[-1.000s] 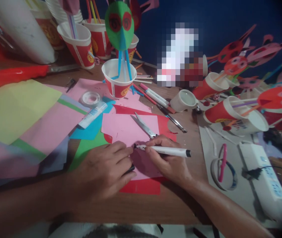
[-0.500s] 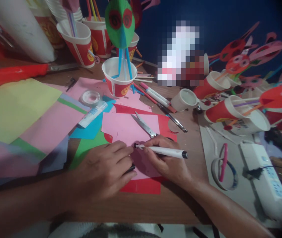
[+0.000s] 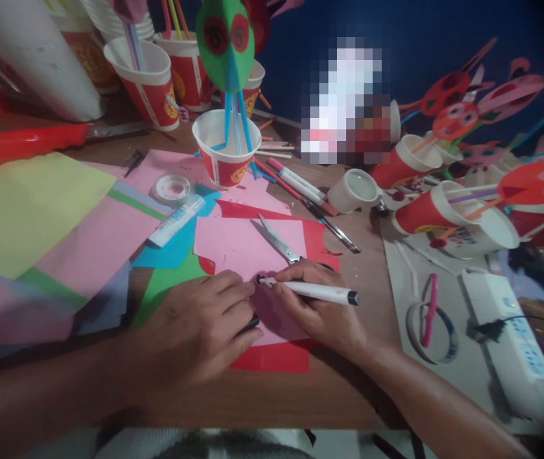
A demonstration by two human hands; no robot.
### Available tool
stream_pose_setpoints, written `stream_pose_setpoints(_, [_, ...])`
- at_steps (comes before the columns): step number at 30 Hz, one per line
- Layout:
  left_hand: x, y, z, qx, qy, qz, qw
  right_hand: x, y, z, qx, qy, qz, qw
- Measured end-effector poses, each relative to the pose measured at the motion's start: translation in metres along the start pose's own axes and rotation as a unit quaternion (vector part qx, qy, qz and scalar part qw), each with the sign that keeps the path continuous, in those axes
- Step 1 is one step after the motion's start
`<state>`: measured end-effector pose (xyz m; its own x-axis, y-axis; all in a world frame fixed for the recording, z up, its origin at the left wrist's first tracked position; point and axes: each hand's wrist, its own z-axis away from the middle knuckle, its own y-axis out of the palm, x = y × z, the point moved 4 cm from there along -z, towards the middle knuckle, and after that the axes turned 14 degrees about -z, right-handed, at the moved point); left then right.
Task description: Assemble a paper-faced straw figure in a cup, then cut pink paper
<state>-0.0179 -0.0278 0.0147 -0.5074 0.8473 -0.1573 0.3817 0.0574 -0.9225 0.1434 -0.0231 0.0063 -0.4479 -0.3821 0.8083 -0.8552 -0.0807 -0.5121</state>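
My right hand (image 3: 320,303) pinches a white marker (image 3: 322,292) near its tip, which meets a small dark mark on a pink sheet of paper (image 3: 224,239). My left hand (image 3: 209,325) rests on the sheet's left side, with a black marker cap (image 3: 251,324) between thumb and fingers, mostly hidden. Scissors (image 3: 276,241) lie on the pink sheet with blades apart, their handles partly behind my right hand. Red paper (image 3: 272,360) shows beneath the pink sheet, and green paper (image 3: 167,280) sticks out at the left.
A paper cup (image 3: 227,156) with a green paper face (image 3: 227,54) on straws stands behind the sheet. A tape roll (image 3: 172,189), a glue tube (image 3: 176,221) and a brush (image 3: 336,231) lie around. At right are a small white cup (image 3: 354,191) and a power strip (image 3: 511,325).
The whole view has shifted very slightly. Both hands and the marker keep practically the same place on the pink sheet.
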Motion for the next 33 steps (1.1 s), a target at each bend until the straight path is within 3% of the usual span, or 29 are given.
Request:
stream_pose_setpoints(18, [0.0064,0.0018,-0.0044,0.068,-0.004,0.028,0.997,-0.0004,-0.0009,-0.0001,0.008,-0.003,0.011,1.0])
stream_pose_setpoints(33, [0.0086,0.0003,-0.0048,0.084,-0.035,0.056,0.994,-0.001,-0.0016,0.0002,0.026,-0.011,-0.013,1.0])
